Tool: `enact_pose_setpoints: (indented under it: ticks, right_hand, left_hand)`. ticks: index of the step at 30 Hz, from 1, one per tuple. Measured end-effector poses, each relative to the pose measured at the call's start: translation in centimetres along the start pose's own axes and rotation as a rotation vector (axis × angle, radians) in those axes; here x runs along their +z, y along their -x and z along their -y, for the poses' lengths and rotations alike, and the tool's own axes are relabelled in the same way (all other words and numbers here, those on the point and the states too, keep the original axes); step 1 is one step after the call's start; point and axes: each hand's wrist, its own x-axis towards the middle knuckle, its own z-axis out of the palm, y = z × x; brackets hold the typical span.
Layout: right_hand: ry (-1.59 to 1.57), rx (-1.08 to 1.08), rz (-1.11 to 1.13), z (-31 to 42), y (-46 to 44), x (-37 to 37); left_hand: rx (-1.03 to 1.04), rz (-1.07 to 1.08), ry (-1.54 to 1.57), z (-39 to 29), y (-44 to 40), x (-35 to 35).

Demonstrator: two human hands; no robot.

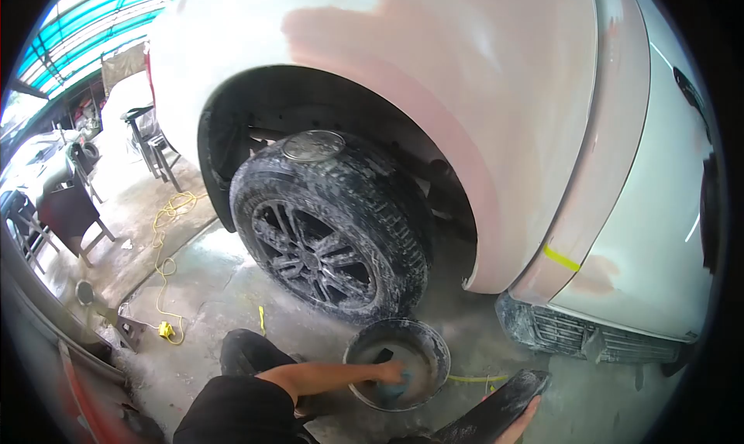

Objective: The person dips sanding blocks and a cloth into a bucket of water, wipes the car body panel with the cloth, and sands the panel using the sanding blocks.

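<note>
My left hand (392, 372) is down inside a round bucket (442, 347) of cloudy water, its fingers closed round something bluish that I cannot make out. Beside it in the bucket is a small black object (383, 356). At the lower right, my right hand (521, 424) lies along the outer side of my dark, dusty knee (515, 390), with nothing visible in it. The bucket stands on the floor just below a dusty car wheel (311, 259).
Above is a pale car body (496, 72) with pinkish patches and a yellow tape strip (561, 259). A round lid (313, 145) lies on the tyre. On the left are a yellow cable (159, 242) and dark chairs (68, 211). A dusty step (573, 334) juts out at right.
</note>
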Motion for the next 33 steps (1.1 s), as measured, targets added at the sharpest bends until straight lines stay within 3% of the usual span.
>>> enact_pose_setpoints:
  ticks: [1, 3, 5, 7, 9, 11, 13, 17, 20, 23, 26, 28, 30, 33]
  right_hand:
    - [-0.017, 0.036, 0.027, 0.2, 0.7, 0.6]
    - [-0.094, -0.027, -0.018, -0.5, 0.1, 1.2]
    - [-0.131, -0.052, 0.018, -1.6, -1.8, 1.1]
    - [-0.126, -0.034, 0.134, -2.3, -3.2, -0.2]
    - [-0.123, -0.072, 0.034, -1.4, -0.5, 2.3]
    - [-0.124, -0.096, -0.023, -0.9, 0.7, 3.8]
    - [-0.123, -0.108, -0.047, -0.8, 0.9, 4.1]
    - [-0.110, -0.043, -0.013, -1.9, -1.7, 2.0]
    - [-0.088, -0.070, -0.011, -2.4, -2.0, 2.0]
    - [-0.059, -0.091, -0.025, -2.5, -1.5, 3.2]
    - [-0.056, -0.090, -0.021, -3.5, -2.6, 2.7]
    - [-0.058, -0.101, -0.075, -3.5, -2.3, 3.3]
    - [-0.060, -0.078, -0.053, -3.6, -2.9, 2.6]
    - [-0.071, 0.018, 0.025, -2.9, -2.0, 1.7]
  left_hand:
    - [0.014, 0.026, 0.007, -2.3, 1.1, -3.5]
    - [0.138, -0.146, 0.280, -5.4, 3.2, -8.3]
    - [0.186, -0.274, 0.342, -11.0, 5.6, -14.2]
    - [0.037, -0.298, 0.377, -17.3, 8.5, -21.0]
    - [0.177, -0.428, 0.651, -21.9, 10.9, -25.9]
    - [0.437, -0.685, 0.361, -25.1, 11.6, -30.9]
    - [0.865, -1.047, -0.146, -29.4, 13.3, -36.1]
    - [1.108, -1.437, -0.509, -36.6, 14.2, -41.3]
    - [1.005, -1.498, -1.011, -37.0, 10.7, -43.1]
    - [0.996, -1.204, -1.411, -34.1, 7.4, -43.8]
    - [1.112, -1.180, -1.520, -32.3, 6.1, -47.2]
    - [1.118, -1.087, -1.586, -30.6, 9.7, -50.4]
    - [1.096, -1.139, -1.507, -28.8, 14.2, -53.8]
    - [0.690, -1.301, -1.617, -23.3, 21.6, -60.2]
